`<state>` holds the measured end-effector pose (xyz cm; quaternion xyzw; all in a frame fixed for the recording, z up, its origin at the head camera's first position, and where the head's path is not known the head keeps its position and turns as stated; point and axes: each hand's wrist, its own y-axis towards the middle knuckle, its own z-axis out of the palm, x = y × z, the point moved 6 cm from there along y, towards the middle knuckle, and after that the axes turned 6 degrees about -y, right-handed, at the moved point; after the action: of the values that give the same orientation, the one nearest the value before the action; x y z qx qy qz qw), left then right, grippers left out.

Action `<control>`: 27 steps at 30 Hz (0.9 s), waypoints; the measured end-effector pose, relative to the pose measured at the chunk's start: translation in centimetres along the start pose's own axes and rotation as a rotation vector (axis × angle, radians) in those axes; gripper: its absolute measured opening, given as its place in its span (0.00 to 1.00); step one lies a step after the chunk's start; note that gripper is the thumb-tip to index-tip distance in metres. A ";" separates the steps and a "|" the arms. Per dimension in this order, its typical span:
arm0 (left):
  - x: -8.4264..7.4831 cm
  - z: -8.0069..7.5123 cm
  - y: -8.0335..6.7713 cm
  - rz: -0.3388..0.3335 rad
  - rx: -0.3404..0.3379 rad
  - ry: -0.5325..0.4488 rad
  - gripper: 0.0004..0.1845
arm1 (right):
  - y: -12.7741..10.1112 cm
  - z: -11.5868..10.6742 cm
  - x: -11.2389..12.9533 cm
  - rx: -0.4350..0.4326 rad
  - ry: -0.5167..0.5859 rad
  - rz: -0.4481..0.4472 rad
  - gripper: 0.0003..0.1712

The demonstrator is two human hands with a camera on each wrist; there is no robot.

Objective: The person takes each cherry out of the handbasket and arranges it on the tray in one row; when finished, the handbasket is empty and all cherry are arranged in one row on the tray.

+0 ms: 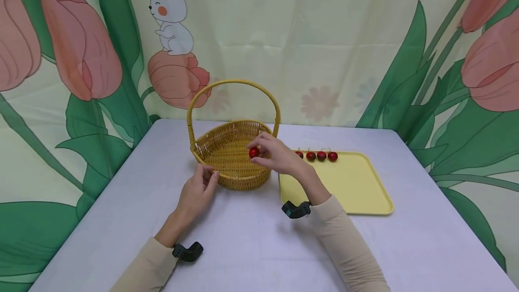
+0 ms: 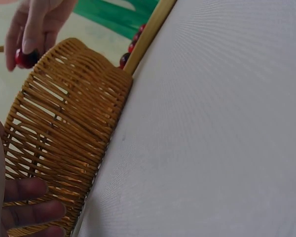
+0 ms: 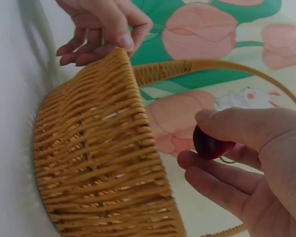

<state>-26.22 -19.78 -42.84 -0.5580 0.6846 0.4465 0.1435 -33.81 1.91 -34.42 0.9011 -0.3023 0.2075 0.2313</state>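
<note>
My right hand point(image 1: 277, 153) pinches a dark red cherry point(image 1: 253, 152) between thumb and fingers, above the right side of a wicker basket point(image 1: 239, 183) with a tall arched handle. In the right wrist view the cherry point(image 3: 212, 143) hangs level with the rim, apart from the wicker. With thumb at the rim and fingers against the outer wall, my left hand point(image 1: 197, 193) holds the basket's near left edge. The basket's woven floor is visible, with no fruit showing on it. Several cherries point(image 1: 321, 156) lie in a row along the far edge of a yellow tray point(image 1: 348, 188).
The tray stands just right of the basket on a table with a white cloth point(image 1: 243, 247). Behind the table hangs a curtain point(image 1: 324, 48) printed with tulips and a rabbit. My right forearm crosses over the tray's near left corner.
</note>
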 end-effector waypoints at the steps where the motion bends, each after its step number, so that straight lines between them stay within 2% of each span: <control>1: 0.0 0.0 0.0 0.001 0.000 -0.002 0.11 | -0.3 -0.3 0.0 -0.010 0.000 -0.002 0.19; 6: -0.1 0.0 0.0 -0.001 0.007 -0.002 0.11 | -1.7 -1.8 -0.5 -0.065 0.000 -0.010 0.19; 15: -0.1 0.0 -0.1 -0.009 0.015 -0.003 0.12 | -3.0 -4.6 -3.0 -0.178 0.081 0.027 0.18; 21: 0.0 0.0 0.0 -0.011 0.018 0.002 0.12 | -4.4 -6.6 -5.0 -0.260 0.208 0.075 0.16; 27: 0.0 0.0 -0.1 -0.011 0.016 0.010 0.13 | -5.6 -8.1 -6.5 -0.321 0.287 0.148 0.18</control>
<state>-26.17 -19.81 -42.86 -0.5628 0.6858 0.4374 0.1471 -36.90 13.21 -32.84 0.7892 -0.3608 0.2994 0.3966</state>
